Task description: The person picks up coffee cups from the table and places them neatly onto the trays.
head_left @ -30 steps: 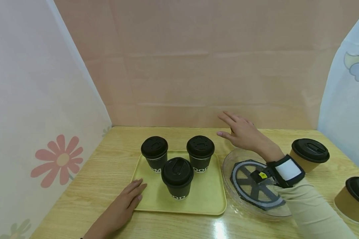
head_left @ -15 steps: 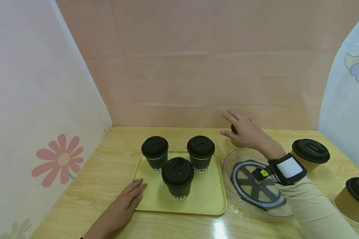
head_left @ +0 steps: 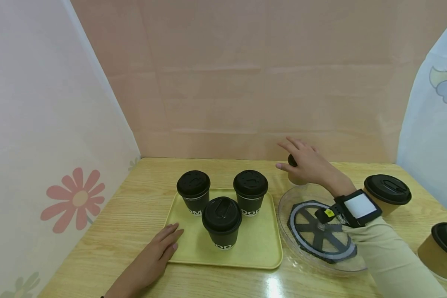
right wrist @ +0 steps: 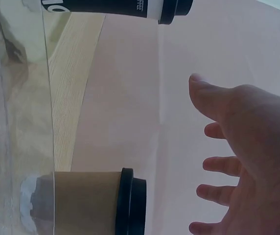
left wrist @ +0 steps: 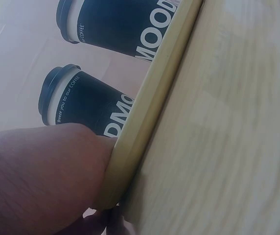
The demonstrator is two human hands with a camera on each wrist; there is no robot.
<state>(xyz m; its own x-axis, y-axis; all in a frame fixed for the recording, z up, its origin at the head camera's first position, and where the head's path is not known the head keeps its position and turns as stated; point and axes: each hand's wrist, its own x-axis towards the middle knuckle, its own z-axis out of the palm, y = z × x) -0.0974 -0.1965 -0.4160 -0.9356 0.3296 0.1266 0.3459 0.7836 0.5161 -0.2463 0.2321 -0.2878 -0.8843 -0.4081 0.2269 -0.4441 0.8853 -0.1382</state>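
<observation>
My left hand (head_left: 154,254) rests on the left front edge of a yellow tray (head_left: 257,252), fingers lying over the rim. Three black paper coffee cups with black lids stand upright on it: a front cup (head_left: 222,221), a back left cup (head_left: 193,190) and a back right cup (head_left: 250,190). My right hand (head_left: 305,163) hangs in the air behind the clear round dish, fingers spread, holding nothing. In the right wrist view its fingers are apart from a brown lidded coffee cup (right wrist: 88,203), which the hand partly hides in the head view.
The clear dish (head_left: 283,207), showing a dark spoked wheel shape, lies right of the tray under my right forearm. A brown lidded cup (head_left: 385,192) stands at the back right, another brown cup (head_left: 441,252) nearer the front. A beige backdrop (head_left: 246,82) closes off the rear.
My right hand has shifted slightly right, uncovering part of the brown cup behind it. My left hand, the tray and the black cups stay in place.
</observation>
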